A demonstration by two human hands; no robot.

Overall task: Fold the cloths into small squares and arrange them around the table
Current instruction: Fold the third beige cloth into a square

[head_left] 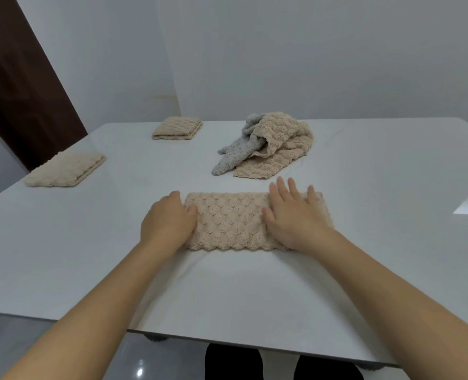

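A beige knitted cloth (pixel 231 220), folded into a long strip, lies on the white table (pixel 90 270) in front of me. My left hand (pixel 169 219) grips its left end, fingers curled under the edge and thumb on top. My right hand (pixel 295 212) lies flat on the strip's right end with straight, spread fingers. Two beige cloths folded into squares sit along the table's left side, one near (pixel 65 170) and one farther back (pixel 177 128). A loose heap of a beige cloth (pixel 285 145) and a grey cloth (pixel 235 152) lies behind the strip.
A dark brown door (pixel 21 78) stands beyond the table's left corner. White walls close in behind the table. The table's near edge runs just above my legs (pixel 232 363).
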